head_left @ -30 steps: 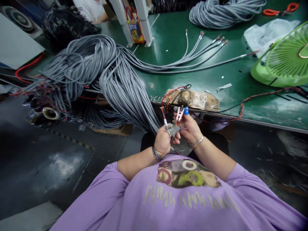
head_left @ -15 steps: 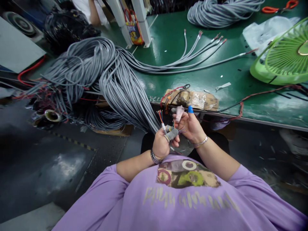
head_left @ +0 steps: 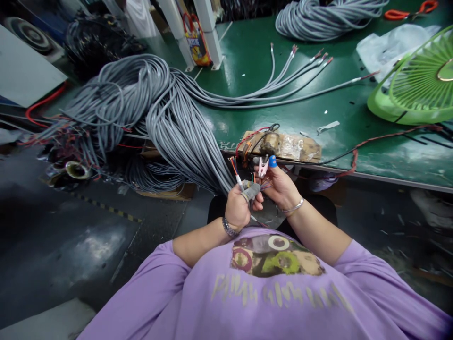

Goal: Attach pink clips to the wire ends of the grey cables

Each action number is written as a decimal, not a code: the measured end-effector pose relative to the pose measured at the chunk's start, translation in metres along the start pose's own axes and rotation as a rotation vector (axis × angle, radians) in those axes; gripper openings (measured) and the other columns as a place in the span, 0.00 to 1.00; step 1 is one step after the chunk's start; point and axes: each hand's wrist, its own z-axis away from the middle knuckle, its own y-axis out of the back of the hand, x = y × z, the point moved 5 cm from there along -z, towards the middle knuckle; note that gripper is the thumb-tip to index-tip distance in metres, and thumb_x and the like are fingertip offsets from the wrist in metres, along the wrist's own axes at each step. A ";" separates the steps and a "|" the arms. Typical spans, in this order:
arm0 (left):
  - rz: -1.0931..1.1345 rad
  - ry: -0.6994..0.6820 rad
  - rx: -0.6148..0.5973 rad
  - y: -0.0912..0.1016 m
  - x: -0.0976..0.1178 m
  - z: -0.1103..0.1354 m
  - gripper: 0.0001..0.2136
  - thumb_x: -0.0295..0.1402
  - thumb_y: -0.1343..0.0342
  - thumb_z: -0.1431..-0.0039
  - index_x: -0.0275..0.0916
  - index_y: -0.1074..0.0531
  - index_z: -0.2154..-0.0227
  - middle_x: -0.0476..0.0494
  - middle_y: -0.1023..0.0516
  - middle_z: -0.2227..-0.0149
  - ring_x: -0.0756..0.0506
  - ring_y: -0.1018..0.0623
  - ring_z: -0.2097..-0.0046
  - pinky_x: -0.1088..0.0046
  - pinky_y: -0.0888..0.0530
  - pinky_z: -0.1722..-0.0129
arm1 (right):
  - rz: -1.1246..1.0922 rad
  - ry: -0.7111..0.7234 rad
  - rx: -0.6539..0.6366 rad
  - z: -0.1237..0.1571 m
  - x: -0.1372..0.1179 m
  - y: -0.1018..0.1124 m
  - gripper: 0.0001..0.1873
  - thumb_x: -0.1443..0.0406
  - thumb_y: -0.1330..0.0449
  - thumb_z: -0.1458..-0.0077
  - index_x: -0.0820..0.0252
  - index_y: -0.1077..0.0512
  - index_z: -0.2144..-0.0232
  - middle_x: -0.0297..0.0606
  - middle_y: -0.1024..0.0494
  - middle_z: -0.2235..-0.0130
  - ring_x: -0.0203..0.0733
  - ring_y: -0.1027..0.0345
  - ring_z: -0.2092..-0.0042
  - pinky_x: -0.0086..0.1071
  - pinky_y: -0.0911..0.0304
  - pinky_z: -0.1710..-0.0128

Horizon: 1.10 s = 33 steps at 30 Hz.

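Observation:
My left hand [head_left: 239,205] is closed around a grey cable end [head_left: 239,182], with grey covering on its thumb. Thin coloured wires [head_left: 233,164] fan out of that cable's white collar. More fine wires [head_left: 264,183] stick out past the left fingertips towards my right hand [head_left: 279,186]. A blue cover is on the right thumb, which presses against a small pink clip-like tool [head_left: 263,167] with two prongs. The right fingers are closed about this tool; its lower end, among the wires, is hard to make out.
A thick bundle of grey cables [head_left: 187,127] drapes over the edge of the green table [head_left: 244,123]. Beyond my hands lies a taped piece of cardboard [head_left: 297,147]. A green fan [head_left: 417,85], a plastic bag [head_left: 389,45] and orange-handled scissors [head_left: 410,12] are at the right.
My right thumb has moved left and down onto the pink tool, which has turned so its two prongs show. The right hand is closer to the wires; my left hand has barely moved.

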 end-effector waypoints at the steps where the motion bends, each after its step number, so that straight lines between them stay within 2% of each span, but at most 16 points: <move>1: -0.003 0.001 -0.001 0.000 -0.001 0.000 0.15 0.42 0.37 0.53 0.37 0.34 0.76 0.52 0.27 0.82 0.53 0.30 0.84 0.80 0.39 0.85 | -0.003 0.014 0.000 -0.001 0.000 0.000 0.21 0.48 0.31 0.55 0.59 0.26 0.75 0.33 0.24 0.76 0.34 0.35 0.76 0.29 0.38 0.76; 9: -0.027 -0.002 -0.011 0.002 -0.002 0.001 0.16 0.43 0.35 0.54 0.37 0.33 0.77 0.52 0.27 0.82 0.54 0.31 0.85 0.81 0.38 0.85 | 0.019 0.045 -0.074 -0.001 0.004 0.002 0.26 0.41 0.36 0.54 0.57 0.28 0.73 0.32 0.24 0.74 0.34 0.33 0.74 0.28 0.36 0.74; 12: -0.044 -0.001 -0.015 0.005 -0.003 0.004 0.17 0.44 0.35 0.54 0.37 0.33 0.76 0.52 0.27 0.82 0.54 0.31 0.84 0.81 0.38 0.85 | 0.027 -0.005 -0.123 0.004 0.005 0.006 0.29 0.37 0.40 0.54 0.57 0.28 0.72 0.33 0.23 0.72 0.33 0.33 0.73 0.28 0.36 0.74; 15: -0.081 -0.003 -0.025 0.011 -0.007 0.006 0.18 0.45 0.34 0.55 0.37 0.32 0.75 0.52 0.27 0.81 0.54 0.30 0.84 0.80 0.36 0.84 | 0.151 -0.098 -0.230 0.012 0.003 0.010 0.32 0.36 0.40 0.56 0.59 0.26 0.71 0.36 0.24 0.72 0.35 0.32 0.73 0.29 0.35 0.73; 18: -0.141 -0.005 -0.048 0.016 -0.013 0.006 0.18 0.46 0.34 0.54 0.37 0.32 0.74 0.52 0.27 0.80 0.53 0.29 0.83 0.80 0.33 0.83 | 0.357 -0.164 -0.313 0.022 -0.003 0.016 0.31 0.40 0.33 0.61 0.62 0.26 0.72 0.37 0.24 0.73 0.37 0.31 0.73 0.31 0.34 0.71; 21: -0.220 0.001 -0.084 0.016 -0.018 0.006 0.18 0.47 0.35 0.54 0.37 0.31 0.72 0.51 0.26 0.80 0.52 0.26 0.81 0.79 0.31 0.81 | 0.551 -0.108 -0.314 0.028 -0.013 0.019 0.23 0.51 0.27 0.63 0.63 0.25 0.73 0.34 0.25 0.74 0.33 0.34 0.74 0.28 0.37 0.72; 23: -0.279 0.026 -0.126 0.014 -0.018 0.006 0.18 0.46 0.34 0.54 0.36 0.30 0.71 0.51 0.26 0.80 0.52 0.26 0.81 0.79 0.30 0.81 | 0.662 -0.050 -0.329 0.032 -0.018 0.015 0.18 0.56 0.27 0.61 0.63 0.25 0.74 0.32 0.26 0.76 0.31 0.37 0.75 0.26 0.40 0.74; 27: -0.398 0.201 -0.301 0.004 -0.020 0.006 0.17 0.42 0.32 0.57 0.35 0.30 0.74 0.49 0.26 0.83 0.51 0.26 0.82 0.78 0.29 0.82 | 0.834 0.056 -0.400 0.040 -0.018 0.004 0.16 0.56 0.29 0.58 0.63 0.25 0.75 0.32 0.26 0.77 0.33 0.37 0.76 0.27 0.41 0.75; 29: -0.412 0.262 -0.348 0.004 -0.020 0.006 0.17 0.44 0.33 0.55 0.34 0.31 0.76 0.46 0.25 0.82 0.49 0.25 0.82 0.78 0.29 0.82 | 0.858 0.125 -0.386 0.042 -0.018 0.003 0.16 0.55 0.29 0.57 0.63 0.24 0.75 0.33 0.25 0.76 0.34 0.36 0.75 0.28 0.40 0.74; 31: -0.374 0.259 -0.313 0.006 -0.019 0.004 0.19 0.46 0.35 0.54 0.34 0.31 0.77 0.44 0.24 0.82 0.49 0.24 0.81 0.78 0.30 0.82 | 0.829 0.162 -0.338 0.042 -0.020 0.007 0.16 0.54 0.31 0.54 0.63 0.23 0.73 0.34 0.24 0.74 0.34 0.35 0.73 0.28 0.38 0.73; 33: -0.283 0.217 -0.218 0.011 -0.017 0.001 0.20 0.49 0.35 0.54 0.35 0.32 0.75 0.45 0.24 0.80 0.48 0.23 0.81 0.78 0.29 0.82 | 0.772 0.169 -0.267 0.041 -0.022 0.015 0.18 0.52 0.32 0.53 0.62 0.23 0.70 0.35 0.23 0.72 0.35 0.33 0.72 0.28 0.36 0.72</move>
